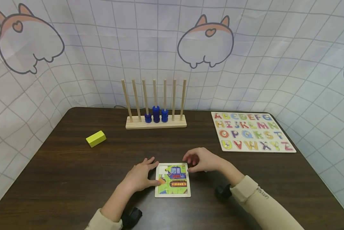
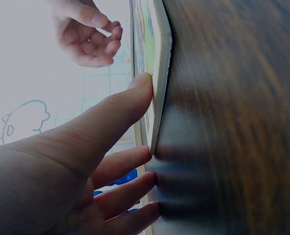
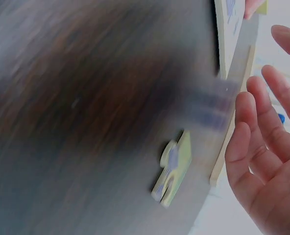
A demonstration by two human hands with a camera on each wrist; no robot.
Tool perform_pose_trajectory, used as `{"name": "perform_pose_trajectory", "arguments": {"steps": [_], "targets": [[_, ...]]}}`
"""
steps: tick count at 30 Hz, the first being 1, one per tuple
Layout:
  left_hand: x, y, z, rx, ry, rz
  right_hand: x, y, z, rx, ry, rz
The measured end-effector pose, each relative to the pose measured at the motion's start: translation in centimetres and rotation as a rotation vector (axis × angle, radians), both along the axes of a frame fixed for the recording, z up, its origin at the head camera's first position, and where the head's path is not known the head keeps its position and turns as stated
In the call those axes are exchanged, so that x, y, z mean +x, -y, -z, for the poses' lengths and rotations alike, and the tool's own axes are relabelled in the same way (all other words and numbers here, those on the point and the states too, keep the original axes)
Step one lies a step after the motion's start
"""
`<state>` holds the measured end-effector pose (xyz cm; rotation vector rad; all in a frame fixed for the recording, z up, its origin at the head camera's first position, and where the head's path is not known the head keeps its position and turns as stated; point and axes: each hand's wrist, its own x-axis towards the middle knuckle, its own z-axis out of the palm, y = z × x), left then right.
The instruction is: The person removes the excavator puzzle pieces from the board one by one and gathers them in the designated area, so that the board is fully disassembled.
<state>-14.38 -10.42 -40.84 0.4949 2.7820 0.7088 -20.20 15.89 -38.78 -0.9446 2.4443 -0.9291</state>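
Note:
A small jigsaw puzzle point(image 1: 176, 188) of a digger in a pale wooden frame lies on the table before me. Bare tray shows at its upper left. My left hand point(image 1: 140, 176) rests at its left side, thumb point(image 2: 135, 98) on the edge and index fingertip at the corner; the other fingertips touch the table. Over the puzzle's upper right hovers my right hand point(image 1: 205, 160), fingers loosely bent and nothing between them. A loose puzzle piece point(image 3: 177, 166) lies on the table below that hand in the right wrist view, mostly hidden by it in the head view.
A wooden peg rack point(image 1: 156, 125) with blue beads stands at the back. The alphabet board point(image 1: 254, 131) lies at the back right, and a yellow block point(image 1: 96, 138) sits at the left. A patterned cloth point(image 1: 103, 48) hangs behind the table.

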Motion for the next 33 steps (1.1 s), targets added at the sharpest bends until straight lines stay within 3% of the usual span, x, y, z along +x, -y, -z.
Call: {"name": "perform_pose_trajectory", "arguments": {"steps": [14,33], "targets": [[-0.1,-0.1,-0.2,-0.018,0.019,-0.021,-0.1,2.8,0.5,0.014,0.026,-0.098],[-0.2,-0.1,0.0,-0.008,0.015,-0.010,-0.5,5.1,1.0,0.096,0.022,-0.116]]}}
